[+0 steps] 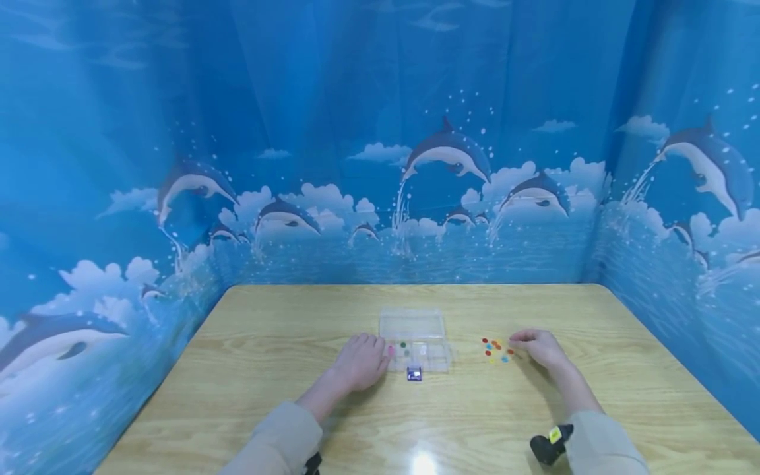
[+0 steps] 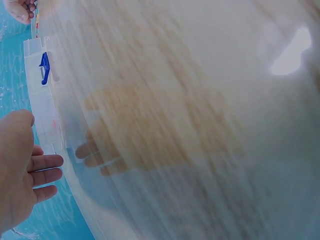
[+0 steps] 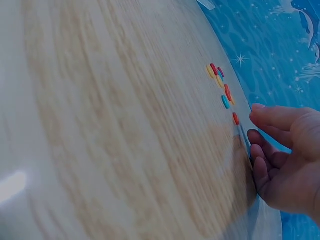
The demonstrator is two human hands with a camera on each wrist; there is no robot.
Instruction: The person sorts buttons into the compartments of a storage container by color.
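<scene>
A clear plastic box (image 1: 439, 365) with compartments lies on the table, its transparent lid (image 1: 411, 324) folded back. Pink (image 1: 390, 351) and green (image 1: 404, 345) pieces are inside it. At its front edge shows a blue-purple latch (image 1: 414, 375). My left hand (image 1: 361, 361) is at the box's left side, fingers loosely extended. To the right of the box lie several small, rounded button-like pieces, among them a red one (image 1: 488, 353) and a blue one (image 3: 225, 102). My right hand (image 1: 539, 346) is beside their right edge, fingers loosely bent and nothing visible between thumb and fingers.
The wood-grain table (image 1: 463, 422) has rounded far corners. Behind it and along both sides hangs a blue curtain (image 1: 332, 99) printed with dolphins. A black wrist device (image 1: 549, 445) with a yellow label sits at my right sleeve (image 1: 605, 445).
</scene>
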